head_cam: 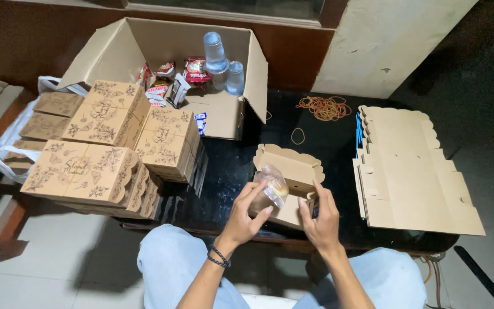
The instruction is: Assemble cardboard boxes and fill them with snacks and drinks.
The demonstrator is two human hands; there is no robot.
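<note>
**Snack boxes on a dark table, one being filled**

Dim room, tiled floor, and a low black glossy table (230,166) pushed up against a brown wall; the view looks straight down over the person's knees in light blue jeans.

The left hand (246,214) is curled around a small clear plastic bag (271,189) with something pale and yellowish inside, looks like a pastry but it's too crinkly and shiny to say for sure; the bag sits right at the near edge of an open small kraft box (290,171), tilted over its rim and not fully inside; that box is plain brown cardboard with a scalloped lid flap standing open at the back, and it sits at the front middle of the table. The right hand (320,220) has its fingers bent against the box's front right corner, gripping the wall there; there's a dark braided bracelet on the left wrist.

To the left is a pile of closed boxes (110,143), same kraft colour with dark floral printing on the lids; behind them a big open carton (167,40) holds wrapped snacks and a few sealed water cups (215,54); on the right lies a stack of flat unfolded boxes (413,171); a heap of rubber bands (324,107) lies near the back of the table, with one loose band just beside it.
</note>
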